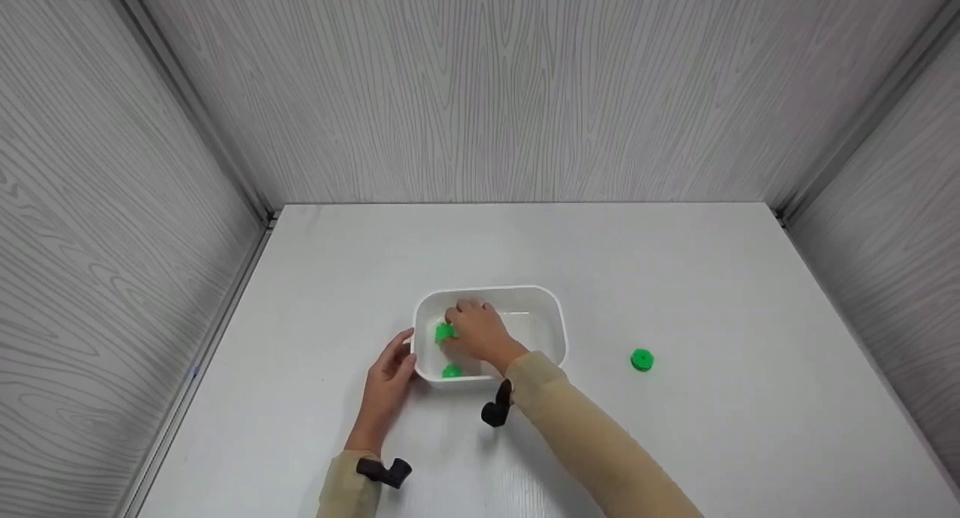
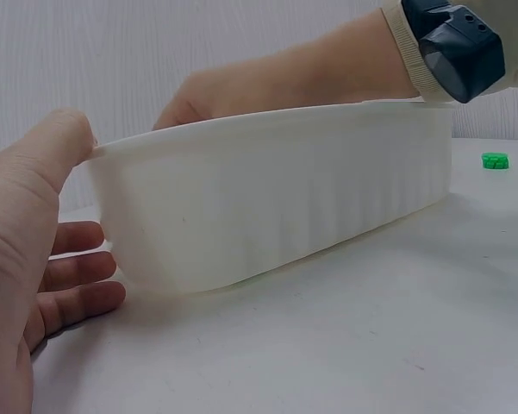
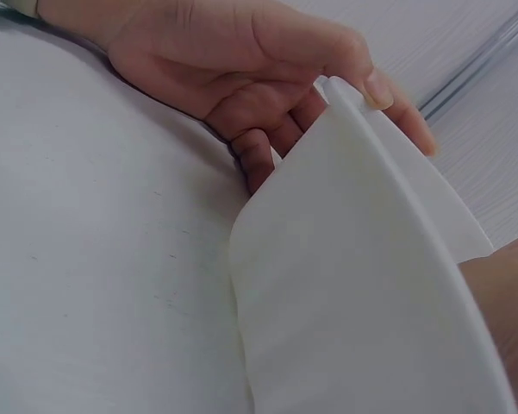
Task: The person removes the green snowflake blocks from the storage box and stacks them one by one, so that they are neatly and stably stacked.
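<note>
A white plastic tub [image 1: 559,330] stands on the table. My left hand [image 1: 388,379] holds its left end, with the thumb [image 2: 65,142] at the rim and the other fingers against the outer wall. My right hand [image 1: 480,330] reaches down into the tub and pinches a small green piece [image 1: 442,333] between thumb and fingers near the left wall. Another green piece [image 1: 451,370] lies inside by the front wall, partly cut off by the rim. In both wrist views the tub wall hides the right fingertips.
To the right of the tub, a round green piece [image 1: 642,360] with a ridged edge and a small centre hole lies on the white table [image 1: 712,278]. Grey wood-grain panels [image 1: 480,91] enclose the table at the back and both sides.
</note>
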Available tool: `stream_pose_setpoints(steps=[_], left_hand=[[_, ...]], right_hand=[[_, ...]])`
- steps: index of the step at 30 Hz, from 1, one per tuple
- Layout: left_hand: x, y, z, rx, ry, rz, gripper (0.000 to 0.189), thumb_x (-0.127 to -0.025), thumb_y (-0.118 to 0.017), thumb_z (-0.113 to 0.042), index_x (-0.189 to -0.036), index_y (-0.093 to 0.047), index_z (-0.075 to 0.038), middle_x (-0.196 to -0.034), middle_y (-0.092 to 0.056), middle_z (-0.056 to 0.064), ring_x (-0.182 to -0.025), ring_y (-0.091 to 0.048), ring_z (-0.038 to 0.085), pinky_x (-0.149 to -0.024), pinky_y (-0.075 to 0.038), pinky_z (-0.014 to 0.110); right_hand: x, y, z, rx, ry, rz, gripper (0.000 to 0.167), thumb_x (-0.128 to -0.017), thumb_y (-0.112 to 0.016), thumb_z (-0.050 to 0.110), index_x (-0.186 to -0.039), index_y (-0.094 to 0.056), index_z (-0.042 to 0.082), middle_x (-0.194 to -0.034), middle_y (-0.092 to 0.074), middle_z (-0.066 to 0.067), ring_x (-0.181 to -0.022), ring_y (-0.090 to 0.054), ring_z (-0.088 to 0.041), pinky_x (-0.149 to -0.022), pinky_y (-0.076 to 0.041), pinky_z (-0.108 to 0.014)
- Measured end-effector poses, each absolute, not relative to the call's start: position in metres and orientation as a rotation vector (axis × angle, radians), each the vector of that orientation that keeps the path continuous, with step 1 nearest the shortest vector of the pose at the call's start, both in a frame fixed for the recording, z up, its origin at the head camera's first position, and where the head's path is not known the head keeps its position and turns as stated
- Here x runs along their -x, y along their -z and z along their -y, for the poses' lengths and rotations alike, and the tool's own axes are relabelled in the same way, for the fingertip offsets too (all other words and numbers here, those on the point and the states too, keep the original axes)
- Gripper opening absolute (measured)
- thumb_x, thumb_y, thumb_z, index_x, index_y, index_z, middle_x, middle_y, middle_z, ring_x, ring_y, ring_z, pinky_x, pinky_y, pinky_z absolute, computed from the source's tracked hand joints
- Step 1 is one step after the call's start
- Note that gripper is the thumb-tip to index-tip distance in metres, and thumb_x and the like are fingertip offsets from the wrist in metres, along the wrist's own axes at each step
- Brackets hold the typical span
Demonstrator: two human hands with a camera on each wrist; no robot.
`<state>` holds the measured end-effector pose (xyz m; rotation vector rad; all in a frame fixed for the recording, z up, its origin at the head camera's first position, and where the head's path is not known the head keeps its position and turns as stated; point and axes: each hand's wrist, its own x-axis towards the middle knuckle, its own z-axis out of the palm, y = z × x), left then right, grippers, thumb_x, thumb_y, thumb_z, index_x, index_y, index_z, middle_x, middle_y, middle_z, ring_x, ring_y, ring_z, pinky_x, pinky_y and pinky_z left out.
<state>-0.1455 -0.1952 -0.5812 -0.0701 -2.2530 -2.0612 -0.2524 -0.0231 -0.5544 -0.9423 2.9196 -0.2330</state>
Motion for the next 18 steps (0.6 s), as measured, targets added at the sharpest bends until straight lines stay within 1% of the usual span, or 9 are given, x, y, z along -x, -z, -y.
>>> stream_pose_setpoints(steps=[2,4,8,10,17,18], left_hand=[[0.146,0.581,0.195,0.059,2.051,2.255,0.044,-0.096,-0.053,-0.017,-0.138,-0.045,-0.013,-0.123,-0.055,0.021,-0.107,-0.054,0.034,-0.085,-0.047,0.042],[0.147,0.581,0.195,0.052,2.039,2.263,0.043,-0.096,-0.053,-0.016,-0.138,-0.045,-0.013,-0.122,-0.055,0.021,-0.106,-0.055,0.034,-0.085,-0.047,0.042],[0.148,0.582,0.195,0.043,2.04,2.273,0.043,-0.096,-0.053,-0.014,-0.138,-0.045,-0.013,-0.123,-0.055,0.021,-0.107,-0.055,0.033,-0.083,-0.049,0.034],[0.148,0.582,0.195,0.04,2.047,2.274,0.044,-0.096,-0.052,-0.014,-0.138,-0.044,-0.013,-0.125,-0.054,0.02,-0.11,-0.054,0.032,-0.083,-0.048,0.029],[0.158,0.612,0.196,-0.024,1.995,2.256,0.041,-0.095,-0.055,-0.019,-0.132,-0.049,-0.035,-0.121,-0.059,0.005,-0.107,-0.057,0.016,-0.085,-0.048,0.029],[0.158,0.612,0.196,-0.022,1.989,2.256,0.041,-0.095,-0.055,-0.02,-0.132,-0.05,-0.035,-0.12,-0.059,0.005,-0.106,-0.057,0.016,-0.085,-0.048,0.028]], right_hand=[[0.25,0.554,0.02,0.975,0.261,-2.934,0.038,-0.088,-0.062,0.041,-0.111,-0.062,0.012,-0.101,-0.056,-0.003,-0.093,-0.05,-0.019,-0.086,-0.042,-0.039],[0.248,0.554,0.016,0.999,0.295,-2.956,0.037,-0.087,-0.062,0.041,-0.109,-0.063,0.011,-0.099,-0.057,-0.003,-0.09,-0.052,-0.019,-0.083,-0.044,-0.038],[0.246,0.554,0.008,1.003,0.422,-2.985,0.034,-0.085,-0.065,0.039,-0.105,-0.064,0.01,-0.095,-0.058,-0.003,-0.085,-0.054,-0.019,-0.075,-0.046,-0.035],[0.244,0.553,0.003,0.979,0.49,-2.975,0.034,-0.085,-0.065,0.039,-0.104,-0.063,0.011,-0.095,-0.058,-0.002,-0.085,-0.054,-0.018,-0.074,-0.047,-0.034],[0.241,0.549,-0.013,0.937,0.672,-2.936,0.032,-0.086,-0.066,0.036,-0.104,-0.061,0.01,-0.096,-0.059,-0.002,-0.086,-0.055,-0.017,-0.074,-0.046,-0.032],[0.24,0.549,-0.015,0.937,0.689,-2.935,0.032,-0.086,-0.066,0.036,-0.104,-0.061,0.01,-0.096,-0.059,-0.002,-0.087,-0.055,-0.017,-0.074,-0.046,-0.032]])
